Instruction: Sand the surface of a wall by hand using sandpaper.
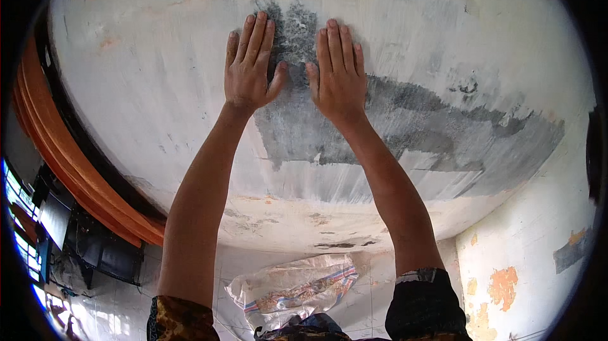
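Note:
Both hands are pressed palm down against a painted wall (142,79), side by side with a gap between the thumbs. My left hand (249,72) lies flat with fingers extended and thumb spread, at the left edge of a dark grey patch (300,22). My right hand (339,72) is also flat, its fingers pointing up the wall and its thumb out to the left. Neither hand shows anything held; the palms are hidden. Below and right of them spreads a broad grey area of filler or bare plaster (313,134) with ragged edges and whitish streaks.
A white woven plastic sack (294,291) with debris on it lies on the tiled floor (373,300) at the wall's foot. An orange curtain (80,177) hangs at the left beside a dark frame. The right side wall (522,227) has peeling orange patches.

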Available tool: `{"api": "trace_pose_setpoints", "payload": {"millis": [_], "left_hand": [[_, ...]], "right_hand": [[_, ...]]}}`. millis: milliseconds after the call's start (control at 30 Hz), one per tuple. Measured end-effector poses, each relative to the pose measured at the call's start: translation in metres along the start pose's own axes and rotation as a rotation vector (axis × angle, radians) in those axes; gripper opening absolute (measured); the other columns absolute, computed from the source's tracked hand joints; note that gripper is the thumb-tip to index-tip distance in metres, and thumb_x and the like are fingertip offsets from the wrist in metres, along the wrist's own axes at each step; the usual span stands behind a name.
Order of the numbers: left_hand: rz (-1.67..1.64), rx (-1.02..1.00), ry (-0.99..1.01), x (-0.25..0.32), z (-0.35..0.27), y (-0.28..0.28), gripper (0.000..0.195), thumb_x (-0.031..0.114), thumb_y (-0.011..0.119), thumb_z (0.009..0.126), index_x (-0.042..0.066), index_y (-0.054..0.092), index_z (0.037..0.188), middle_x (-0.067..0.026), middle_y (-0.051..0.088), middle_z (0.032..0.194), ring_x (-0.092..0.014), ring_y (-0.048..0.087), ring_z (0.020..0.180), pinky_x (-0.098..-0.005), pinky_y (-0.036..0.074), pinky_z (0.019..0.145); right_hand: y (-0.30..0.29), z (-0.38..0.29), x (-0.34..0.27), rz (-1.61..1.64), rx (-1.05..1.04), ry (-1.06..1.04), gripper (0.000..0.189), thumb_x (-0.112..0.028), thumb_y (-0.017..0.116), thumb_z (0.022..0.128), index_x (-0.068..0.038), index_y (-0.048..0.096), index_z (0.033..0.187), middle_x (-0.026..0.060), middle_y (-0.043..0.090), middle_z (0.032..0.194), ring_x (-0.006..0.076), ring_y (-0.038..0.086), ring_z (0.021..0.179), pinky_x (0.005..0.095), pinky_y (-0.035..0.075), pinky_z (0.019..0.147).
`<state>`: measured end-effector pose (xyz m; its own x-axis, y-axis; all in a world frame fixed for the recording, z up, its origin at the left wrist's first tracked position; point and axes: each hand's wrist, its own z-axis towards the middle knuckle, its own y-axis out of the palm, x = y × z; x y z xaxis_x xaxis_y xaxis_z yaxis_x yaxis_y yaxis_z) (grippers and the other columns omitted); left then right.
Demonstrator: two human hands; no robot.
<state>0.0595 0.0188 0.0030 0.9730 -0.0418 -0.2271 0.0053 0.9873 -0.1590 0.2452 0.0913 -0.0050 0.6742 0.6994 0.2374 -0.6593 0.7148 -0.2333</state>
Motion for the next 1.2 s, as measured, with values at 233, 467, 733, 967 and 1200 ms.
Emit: {"api": "trace_pose_setpoints", "payload": {"millis": [233, 467, 733, 967, 1200], "left_hand": [[0.003, -0.013, -0.005, 0.004, 0.002, 0.002, 0.074, 0.032, 0.054, 0.091, 0.010, 0.028, 0.157, -0.0086, 0.023, 0.164, -0.026, 0.019, 0.152, -0.0504, 0.014, 0.121], [0.022, -0.011, -0.008, 0.001, -0.001, 0.001, 0.077, 0.031, 0.056, 0.089, 0.010, 0.027, 0.157, -0.0087, 0.024, 0.164, -0.026, 0.019, 0.152, -0.0508, 0.014, 0.122], [0.037, -0.022, -0.007, 0.007, 0.002, 0.001, 0.077, 0.032, 0.056, 0.088, 0.009, 0.028, 0.156, -0.0089, 0.024, 0.164, -0.027, 0.020, 0.152, -0.0511, 0.014, 0.122], [0.027, 0.003, -0.008, 0.003, 0.001, 0.001, 0.076, 0.032, 0.055, 0.089, 0.010, 0.028, 0.156, -0.0084, 0.025, 0.164, -0.026, 0.020, 0.152, -0.0504, 0.014, 0.122], [0.017, -0.011, 0.007, 0.006, 0.002, -0.001, 0.072, 0.029, 0.053, 0.091, 0.005, 0.030, 0.155, -0.0146, 0.026, 0.162, -0.032, 0.021, 0.151, -0.0530, 0.014, 0.121]], "right_hand": [[-0.002, -0.014, 0.002, -0.043, -0.047, 0.020, 0.061, -0.035, 0.048, 0.099, -0.005, 0.037, 0.151, 0.0112, 0.030, 0.161, 0.0271, 0.025, 0.150, 0.0459, 0.015, 0.121], [-0.004, -0.009, 0.001, -0.001, -0.049, 0.011, 0.060, -0.035, 0.047, 0.099, -0.005, 0.038, 0.151, 0.0111, 0.031, 0.161, 0.0271, 0.026, 0.149, 0.0445, 0.016, 0.121], [-0.003, 0.005, 0.003, -0.019, -0.041, -0.002, 0.060, -0.036, 0.047, 0.099, -0.006, 0.039, 0.151, 0.0108, 0.030, 0.161, 0.0267, 0.026, 0.149, 0.0448, 0.018, 0.120], [0.003, -0.019, -0.002, -0.005, -0.018, -0.013, 0.060, -0.034, 0.047, 0.099, -0.006, 0.037, 0.151, 0.0105, 0.030, 0.161, 0.0265, 0.025, 0.149, 0.0440, 0.018, 0.120], [-0.004, 0.020, 0.005, -0.020, 0.002, -0.026, 0.059, -0.033, 0.046, 0.100, -0.005, 0.036, 0.151, 0.0106, 0.030, 0.161, 0.0270, 0.026, 0.149, 0.0443, 0.019, 0.120]]}}
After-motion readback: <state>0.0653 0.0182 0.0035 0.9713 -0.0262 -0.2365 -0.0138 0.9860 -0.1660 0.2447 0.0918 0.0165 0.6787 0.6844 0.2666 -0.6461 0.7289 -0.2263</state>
